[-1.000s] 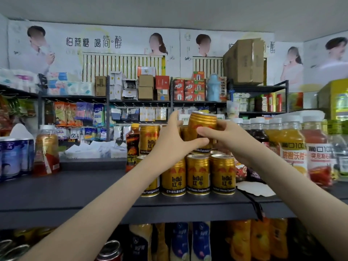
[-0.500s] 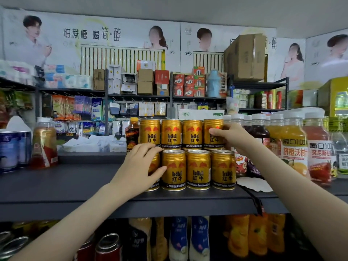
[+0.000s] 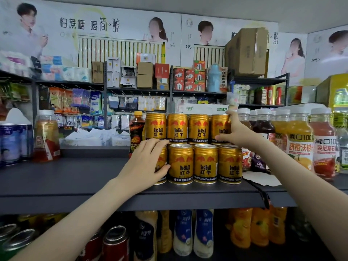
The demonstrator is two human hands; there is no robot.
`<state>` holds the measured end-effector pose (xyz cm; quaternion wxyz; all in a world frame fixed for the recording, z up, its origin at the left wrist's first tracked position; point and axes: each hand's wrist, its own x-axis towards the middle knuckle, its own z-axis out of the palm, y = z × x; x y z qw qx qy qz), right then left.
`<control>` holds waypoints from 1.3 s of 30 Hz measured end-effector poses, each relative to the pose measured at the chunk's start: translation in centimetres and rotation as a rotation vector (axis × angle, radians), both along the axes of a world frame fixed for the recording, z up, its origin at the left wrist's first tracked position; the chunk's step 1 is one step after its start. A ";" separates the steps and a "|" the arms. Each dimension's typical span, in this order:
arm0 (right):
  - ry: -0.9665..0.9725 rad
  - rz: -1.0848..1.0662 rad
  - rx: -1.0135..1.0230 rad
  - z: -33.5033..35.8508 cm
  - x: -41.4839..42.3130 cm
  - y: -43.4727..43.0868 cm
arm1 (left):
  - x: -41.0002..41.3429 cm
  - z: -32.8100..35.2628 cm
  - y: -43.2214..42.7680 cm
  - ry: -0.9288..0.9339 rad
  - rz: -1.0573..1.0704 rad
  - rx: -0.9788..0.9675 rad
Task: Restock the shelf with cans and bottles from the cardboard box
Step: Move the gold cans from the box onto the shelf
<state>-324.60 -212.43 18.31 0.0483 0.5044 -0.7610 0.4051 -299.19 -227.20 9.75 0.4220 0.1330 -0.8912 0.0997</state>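
Gold cans (image 3: 205, 162) sit two-tiered on the shelf (image 3: 75, 176). Left hand (image 3: 146, 162) clasps the nine o'clock lower can (image 3: 162, 157), right hand (image 3: 238, 132) the two o'clock top can (image 3: 219, 127); gentle squaring seems wisest.

Two bare forearms, bare left hand (image 3: 145, 162), bare right hand (image 3: 237, 133)

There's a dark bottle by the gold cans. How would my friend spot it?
Look at the dark grey shelf where gold cans are stacked in two rows. At the stack's left end, behind the left hand, stands the dark bottle: the only one with a black flame label and yellow cap.
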 end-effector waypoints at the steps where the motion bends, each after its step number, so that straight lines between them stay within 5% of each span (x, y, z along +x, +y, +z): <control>1: 0.051 -0.044 0.011 0.0 0.2 0.0 | 0.0 0.1 0.0 0.000 -0.009 0.002; 7: 0.417 -0.184 -0.222 -1.3 5.0 1.1 | 0.2 0.0 0.4 0.033 -0.036 0.052; 12: 0.659 -0.005 -0.359 -5.7 12.7 1.6 | 2.0 -1.2 2.6 0.156 0.012 0.122; 19: 0.478 0.423 -0.266 -17.3 21.9 0.5 | 10.1 -9.6 7.1 0.228 0.176 0.170; 32: 0.228 1.260 0.276 -38.0 47.6 0.1 | 36.2 -31.3 20.7 0.002 0.855 0.991; 39: 0.235 1.508 0.524 -43.0 62.3 -2.3 | 49.5 -37.2 22.8 0.048 1.201 1.181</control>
